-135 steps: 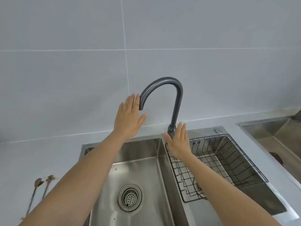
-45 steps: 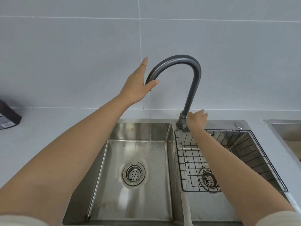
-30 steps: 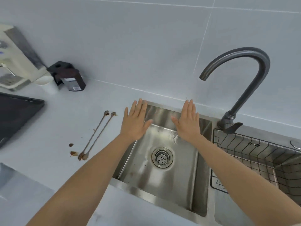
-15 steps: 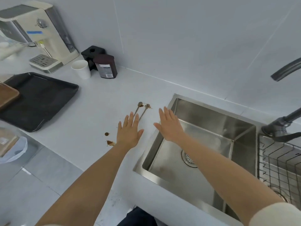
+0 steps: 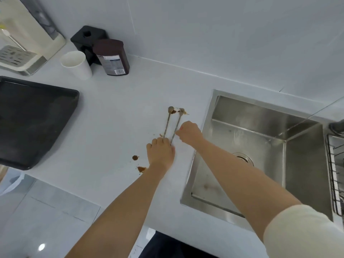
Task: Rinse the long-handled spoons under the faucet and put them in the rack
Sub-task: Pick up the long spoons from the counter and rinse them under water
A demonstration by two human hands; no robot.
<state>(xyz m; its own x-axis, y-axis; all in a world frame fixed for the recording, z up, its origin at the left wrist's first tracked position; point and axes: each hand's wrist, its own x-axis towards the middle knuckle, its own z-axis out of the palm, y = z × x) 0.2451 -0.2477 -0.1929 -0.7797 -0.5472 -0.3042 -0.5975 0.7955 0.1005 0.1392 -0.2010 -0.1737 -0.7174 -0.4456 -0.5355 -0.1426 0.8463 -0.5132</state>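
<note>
Two long-handled spoons lie side by side on the white counter, left of the sink, with dirty heads pointing away from me. My left hand curls over the near end of the left spoon. My right hand pinches the handle of the right spoon at its middle. Both spoons still rest on the counter. The wire rack sits in the right basin at the frame's edge. Only the faucet base shows; a thin stream of water slants into the left basin.
Brown sauce spots mark the counter near my left wrist. A black tray lies far left. A white cup, a brown jar, a black box and a cream machine stand along the wall.
My view swung left from the faucet to the counter. Both hands left the faucet, crossed the sink with fingers spread, and now close on the spoon handles.
</note>
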